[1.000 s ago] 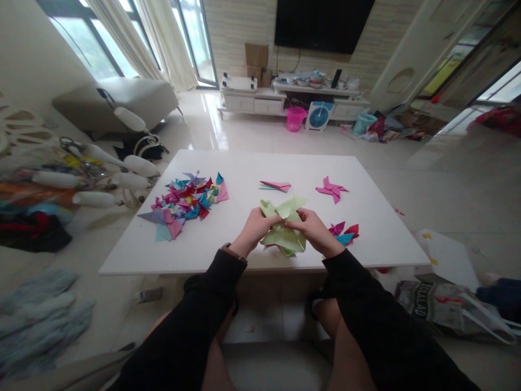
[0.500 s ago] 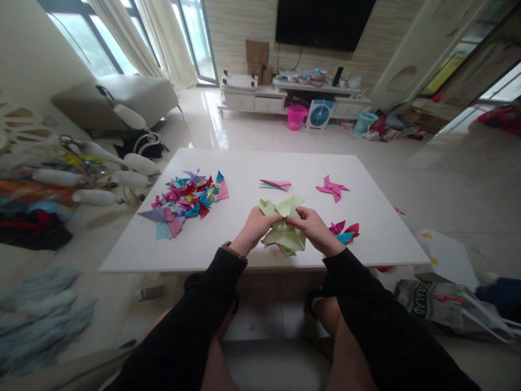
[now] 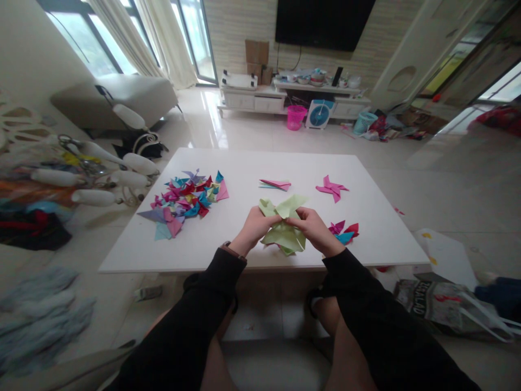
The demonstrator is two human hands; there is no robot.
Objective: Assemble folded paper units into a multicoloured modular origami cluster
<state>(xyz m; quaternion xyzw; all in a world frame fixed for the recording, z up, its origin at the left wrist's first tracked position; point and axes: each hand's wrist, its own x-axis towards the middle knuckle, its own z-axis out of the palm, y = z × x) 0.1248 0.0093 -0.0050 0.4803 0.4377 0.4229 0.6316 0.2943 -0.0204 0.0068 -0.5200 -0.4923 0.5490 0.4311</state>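
Observation:
Between my two hands is a creased sheet of light green folding paper [image 3: 284, 234], held above the near part of the white table [image 3: 244, 163]. My left hand [image 3: 260, 221] pinches its left side, thumb toward the middle. On the other side my right hand [image 3: 309, 224] grips it, and both thumbs nearly meet at the centre. The paper's corners stick out above and below the fingers. A bit of pink shows beneath its lower edge; I cannot make out what it is. Just right of my right hand lie several red, blue and magenta folded papers [image 3: 345, 234].
A large heap of colourful folded paper pieces [image 3: 189, 195] covers the table's left part. Beyond my hands lie slim folded papers [image 3: 277, 185], with a pink paper pinwheel [image 3: 332, 188] farther right. A grey bag [image 3: 443, 309] is on the floor at right.

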